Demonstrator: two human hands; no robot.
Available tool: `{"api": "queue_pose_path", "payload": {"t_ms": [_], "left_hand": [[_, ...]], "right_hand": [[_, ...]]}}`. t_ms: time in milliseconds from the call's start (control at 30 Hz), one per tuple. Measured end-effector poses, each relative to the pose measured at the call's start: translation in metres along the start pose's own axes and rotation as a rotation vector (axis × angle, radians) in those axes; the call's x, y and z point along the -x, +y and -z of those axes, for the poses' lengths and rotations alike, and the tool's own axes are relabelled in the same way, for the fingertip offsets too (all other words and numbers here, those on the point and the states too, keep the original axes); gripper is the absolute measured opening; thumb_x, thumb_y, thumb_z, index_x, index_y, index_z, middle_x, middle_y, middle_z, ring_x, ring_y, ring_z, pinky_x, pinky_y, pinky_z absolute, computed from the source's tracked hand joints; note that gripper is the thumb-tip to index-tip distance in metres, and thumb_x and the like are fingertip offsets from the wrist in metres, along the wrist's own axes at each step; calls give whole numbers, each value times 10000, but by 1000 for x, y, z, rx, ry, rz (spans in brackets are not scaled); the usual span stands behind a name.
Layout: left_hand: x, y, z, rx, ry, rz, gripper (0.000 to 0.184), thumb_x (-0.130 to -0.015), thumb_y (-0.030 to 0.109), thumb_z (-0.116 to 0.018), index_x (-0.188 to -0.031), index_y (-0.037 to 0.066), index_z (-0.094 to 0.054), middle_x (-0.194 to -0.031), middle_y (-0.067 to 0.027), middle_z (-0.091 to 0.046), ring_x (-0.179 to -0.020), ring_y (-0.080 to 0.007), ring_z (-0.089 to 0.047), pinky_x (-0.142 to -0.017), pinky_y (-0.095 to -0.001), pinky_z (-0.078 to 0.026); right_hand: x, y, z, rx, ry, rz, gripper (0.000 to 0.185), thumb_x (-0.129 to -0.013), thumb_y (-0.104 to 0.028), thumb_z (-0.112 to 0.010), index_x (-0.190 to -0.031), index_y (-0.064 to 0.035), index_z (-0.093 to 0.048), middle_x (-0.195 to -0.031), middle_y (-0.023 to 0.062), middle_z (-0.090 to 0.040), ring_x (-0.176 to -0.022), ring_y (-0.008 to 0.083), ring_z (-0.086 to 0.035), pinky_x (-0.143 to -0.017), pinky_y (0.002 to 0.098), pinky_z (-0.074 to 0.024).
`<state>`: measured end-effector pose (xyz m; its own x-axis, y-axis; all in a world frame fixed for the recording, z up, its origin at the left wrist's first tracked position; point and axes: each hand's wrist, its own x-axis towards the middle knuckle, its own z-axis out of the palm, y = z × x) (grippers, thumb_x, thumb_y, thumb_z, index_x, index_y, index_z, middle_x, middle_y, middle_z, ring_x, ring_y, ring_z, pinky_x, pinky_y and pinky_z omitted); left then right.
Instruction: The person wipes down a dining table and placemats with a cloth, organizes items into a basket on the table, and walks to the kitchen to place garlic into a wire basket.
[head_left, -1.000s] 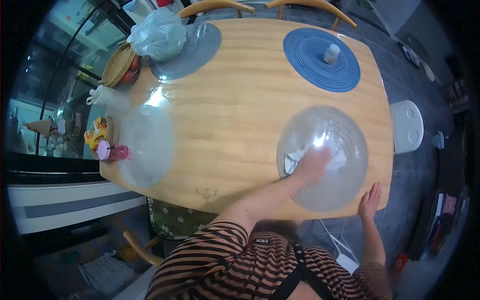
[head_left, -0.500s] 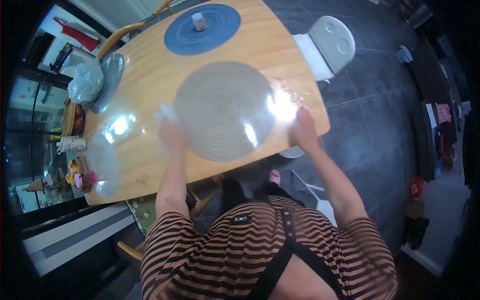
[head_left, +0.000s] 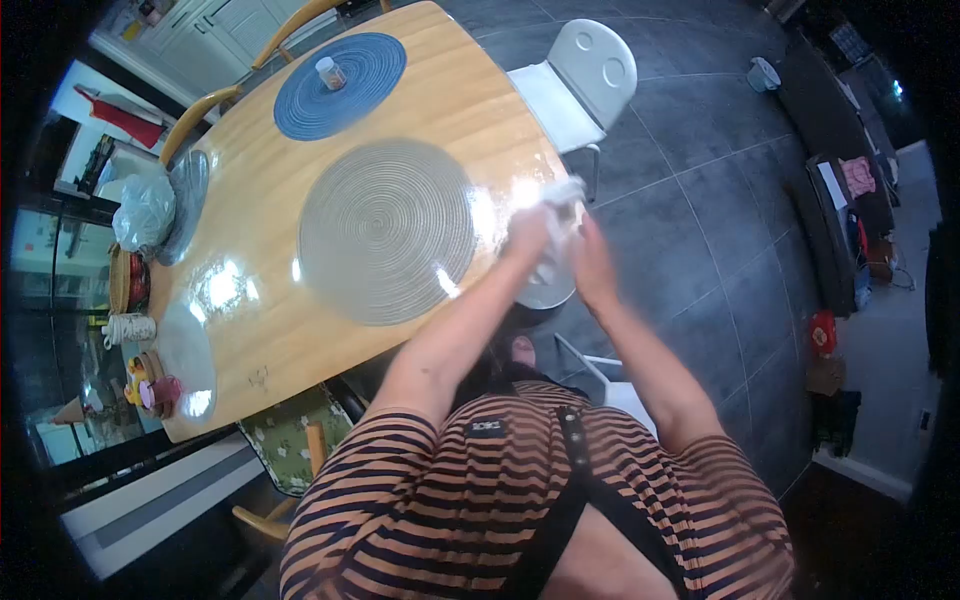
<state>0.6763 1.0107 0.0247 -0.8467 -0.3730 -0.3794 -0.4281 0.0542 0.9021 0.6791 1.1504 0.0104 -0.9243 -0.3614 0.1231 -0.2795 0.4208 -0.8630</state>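
Note:
At the table's right edge, my left hand [head_left: 528, 232] is closed on a crumpled white cloth [head_left: 563, 192], blurred by motion. Close beside it, just past the edge, is my right hand [head_left: 594, 262]; its fingers are smeared and their grip cannot be made out. Below both hands, a round pale object [head_left: 548, 290] is partly hidden. A round translucent ribbed placemat [head_left: 385, 230] lies on the wooden table [head_left: 260, 300] left of my hands.
A blue placemat [head_left: 362, 75] bears a small bottle [head_left: 330, 73]. A white chair [head_left: 590, 70] stands past the far right edge. At left are a plastic bag [head_left: 145, 212], a basket [head_left: 120, 280], a white container [head_left: 130, 328] and a pink cup [head_left: 160, 393].
The view has shifted rightwards. My left hand has carried the cloth from the placemat to the right edge. My right hand, earlier flat on the table, is now beside it, off the tabletop.

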Motion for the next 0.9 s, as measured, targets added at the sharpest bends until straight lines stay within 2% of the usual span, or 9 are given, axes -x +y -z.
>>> {"api": "queue_pose_path", "payload": {"t_ms": [67,133,200,267,333,433,467,633,900], "left_hand": [[-8,-19,31,677,-57,25,214,-851,201,-461,-930,23,-551,-821,-44,-565,-721,-138,-521,-646,-266,-425],[14,-11,76,874,-57,-72,237,-850,215,-465,-961,20,-540,-864,-50,-559,-764,-131,-514,-679,-268,-422],[28,-38,118,678,103,-183,283,-845,233,-473,-1015,14,-528,-897,-48,-564,-794,-138,-522,-714,-275,-422],[65,-28,158,252,319,-125,357,-843,250,-468,-1094,-2,-495,-1027,-123,-544,-906,-213,-521,-786,-300,-403],[84,-62,183,-480,612,-338,439,-817,250,-485,-1170,-7,-437,-1173,-195,-451,-1035,-315,-459,-859,-368,-357],[106,-90,207,-1060,330,-467,525,-773,253,-521,-1214,1,-391,-1258,-227,-353,-1117,-379,-368,-924,-450,-275],[104,-98,210,-1009,249,-558,614,-734,271,-559,-1250,19,-343,-1293,-214,-316,-1160,-391,-316,-955,-498,-215],[89,-98,168,-954,183,-681,642,-727,283,-573,-1249,0,-328,-1295,-248,-284,-1214,-384,-250,-995,-478,-179],[22,-73,5,-704,-196,-891,543,-736,212,-550,-1227,56,-378,-1321,-176,-298,-1235,-301,-256,-1011,-439,-164]], "right_hand": [[3,-36,8,-15,14,-46,479,-831,-186,-446,-1235,43,-329,-1242,235,-374,-1152,335,-379,-967,354,-289],[4,-48,-11,80,-15,143,486,-822,-183,-466,-1230,45,-333,-1247,236,-367,-1152,337,-376,-968,360,-290],[16,-67,-36,136,-75,245,490,-812,-185,-487,-1219,47,-343,-1250,239,-360,-1151,340,-371,-967,372,-291],[29,-92,-65,128,-154,312,484,-809,-194,-496,-1205,47,-357,-1246,245,-356,-1147,350,-365,-964,389,-295],[41,-103,-84,136,-257,363,469,-812,-200,-490,-1192,44,-367,-1242,249,-353,-1136,368,-363,-957,402,-300],[56,-103,-93,125,-353,362,462,-814,-198,-481,-1193,37,-361,-1249,249,-340,-1126,384,-360,-949,410,-307],[58,-104,-90,130,-364,348,462,-814,-197,-481,-1194,35,-359,-1254,245,-337,-1129,381,-359,-949,408,-308],[73,-86,-73,205,-285,173,457,-816,-191,-475,-1199,26,-354,-1275,224,-323,-1146,363,-352,-954,396,-304],[64,-57,-34,155,17,24,489,-826,-159,-424,-1243,58,-292,-1299,249,-280,-1198,362,-296,-999,382,-239]]}}
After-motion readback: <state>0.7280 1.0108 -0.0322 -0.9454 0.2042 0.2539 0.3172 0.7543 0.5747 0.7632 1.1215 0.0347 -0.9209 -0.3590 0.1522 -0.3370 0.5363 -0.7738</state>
